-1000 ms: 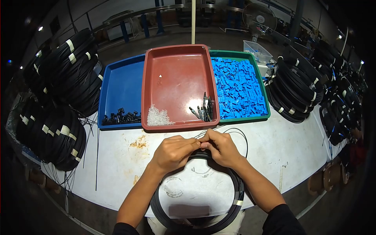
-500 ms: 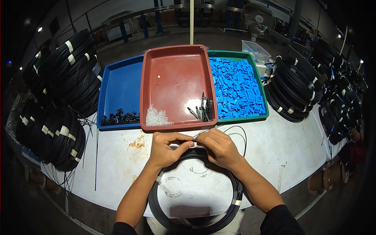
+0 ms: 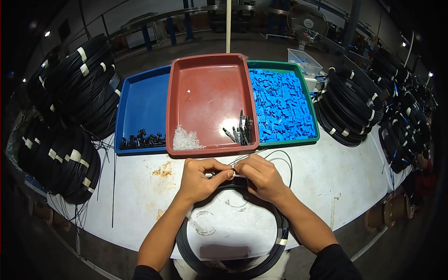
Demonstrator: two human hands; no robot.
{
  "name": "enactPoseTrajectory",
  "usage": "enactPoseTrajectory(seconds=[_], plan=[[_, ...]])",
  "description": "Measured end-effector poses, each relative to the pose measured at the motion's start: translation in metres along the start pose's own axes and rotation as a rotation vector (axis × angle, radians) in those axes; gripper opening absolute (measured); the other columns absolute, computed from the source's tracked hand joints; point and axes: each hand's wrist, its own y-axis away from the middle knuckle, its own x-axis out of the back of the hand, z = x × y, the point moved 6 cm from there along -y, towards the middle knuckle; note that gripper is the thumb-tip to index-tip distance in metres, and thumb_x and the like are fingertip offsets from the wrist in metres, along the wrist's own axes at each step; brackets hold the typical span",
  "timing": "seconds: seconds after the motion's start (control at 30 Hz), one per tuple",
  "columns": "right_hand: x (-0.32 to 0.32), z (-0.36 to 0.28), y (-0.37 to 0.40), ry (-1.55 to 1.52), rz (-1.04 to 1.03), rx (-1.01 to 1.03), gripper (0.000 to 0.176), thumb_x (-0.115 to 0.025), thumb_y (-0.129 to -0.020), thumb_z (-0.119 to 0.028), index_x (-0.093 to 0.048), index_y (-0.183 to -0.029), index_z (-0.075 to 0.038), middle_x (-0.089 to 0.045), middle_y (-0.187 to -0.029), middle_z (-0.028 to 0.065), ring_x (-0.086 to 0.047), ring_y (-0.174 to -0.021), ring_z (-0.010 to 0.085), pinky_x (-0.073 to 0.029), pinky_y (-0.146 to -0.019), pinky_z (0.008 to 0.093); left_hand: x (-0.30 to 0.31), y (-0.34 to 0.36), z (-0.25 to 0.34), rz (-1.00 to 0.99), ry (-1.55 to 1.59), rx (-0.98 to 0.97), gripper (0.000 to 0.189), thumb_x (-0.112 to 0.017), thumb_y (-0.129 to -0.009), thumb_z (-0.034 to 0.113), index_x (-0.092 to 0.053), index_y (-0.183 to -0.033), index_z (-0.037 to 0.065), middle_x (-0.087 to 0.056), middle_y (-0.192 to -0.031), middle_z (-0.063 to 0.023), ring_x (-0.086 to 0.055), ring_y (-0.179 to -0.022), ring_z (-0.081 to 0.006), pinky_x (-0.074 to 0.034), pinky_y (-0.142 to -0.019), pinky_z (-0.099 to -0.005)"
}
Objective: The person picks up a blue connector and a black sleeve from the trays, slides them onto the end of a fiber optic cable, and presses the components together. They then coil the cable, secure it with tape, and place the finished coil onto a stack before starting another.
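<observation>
My left hand [image 3: 203, 176] is closed in a pinch, with a small black part [image 3: 233, 171] at the tips of its thumb and finger. Fingertip to fingertip with it, my right hand [image 3: 260, 173] pinches the end of a thin black cable [image 3: 291, 170], which loops out behind the knuckles. The exact kind of the small part I cannot tell, as the fingers cover most of it. Below both hands lies a coil of black cable [image 3: 183, 238], wrapped with pale tape [image 3: 281, 241] and reaching the table's front edge.
A red tray [image 3: 212, 102] holds clear small pieces [image 3: 185, 139] and black connectors [image 3: 242, 130]. Beside it, a blue tray [image 3: 144, 102] holds black caps [image 3: 143, 139] and a green tray [image 3: 310, 107] blue clips [image 3: 282, 105]. Cable coils [image 3: 60, 158] stack left, more coils [image 3: 350, 107] right.
Both hands stay over the coil's far side, fingertips shifting slightly around the small black part, which shows a little differently between them. The trays and coils stay put.
</observation>
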Motion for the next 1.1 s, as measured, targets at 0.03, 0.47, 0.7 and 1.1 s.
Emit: enactPoseTrajectory(seconds=[0.03, 0.47, 0.7, 1.1], plan=[[-0.001, 0.001, 0.000, -0.008, -0.047, -0.019, 0.024, -0.066, -0.074, 0.009, -0.061, -0.096, 0.001, -0.065, -0.085, 0.0165, -0.063, -0.074, 0.0357, -0.051, -0.069, 0.0435, -0.001, 0.001, 0.013, -0.002, -0.160, -0.165, 0.010, -0.079, -0.078, 0.002, -0.078, -0.088, 0.000, -0.076, -0.081, -0.0127, -0.075, -0.068, -0.0213, -0.058, -0.063, -0.0283], [-0.002, -0.003, -0.003, -0.036, -0.015, -0.005, 0.016, -0.070, -0.078, 0.004, -0.061, -0.092, 0.000, -0.064, -0.084, 0.0169, -0.063, -0.073, 0.0355, -0.051, -0.067, 0.0420, 0.002, 0.002, -0.007, -0.025, 0.058, -0.001, 0.015, -0.079, -0.078, -0.003, -0.076, -0.093, -0.002, -0.076, -0.082, -0.0126, -0.072, -0.067, -0.0174, -0.057, -0.062, -0.0261], [-0.016, 0.026, 0.013, -0.280, -0.253, -0.572, 0.013, -0.069, -0.081, 0.004, -0.060, -0.091, 0.002, -0.064, -0.084, 0.0181, -0.062, -0.075, 0.0351, -0.050, -0.067, 0.0423, -0.013, 0.009, 0.040, -0.177, -0.571, -0.601, 0.017, -0.077, -0.071, -0.004, -0.075, -0.087, 0.001, -0.075, -0.082, -0.0101, -0.071, -0.065, -0.0242, -0.056, -0.060, -0.0296], [-0.012, 0.020, 0.010, -0.299, -0.166, -0.556, 0.019, -0.066, -0.074, 0.008, -0.060, -0.091, 0.001, -0.062, -0.082, 0.0157, -0.062, -0.077, 0.0337, -0.050, -0.069, 0.0424, -0.012, 0.008, 0.042, -0.070, -0.499, -0.565, 0.012, -0.077, -0.073, -0.003, -0.076, -0.084, 0.000, -0.076, -0.084, -0.0149, -0.073, -0.067, -0.0274, -0.059, -0.064, -0.0320]])
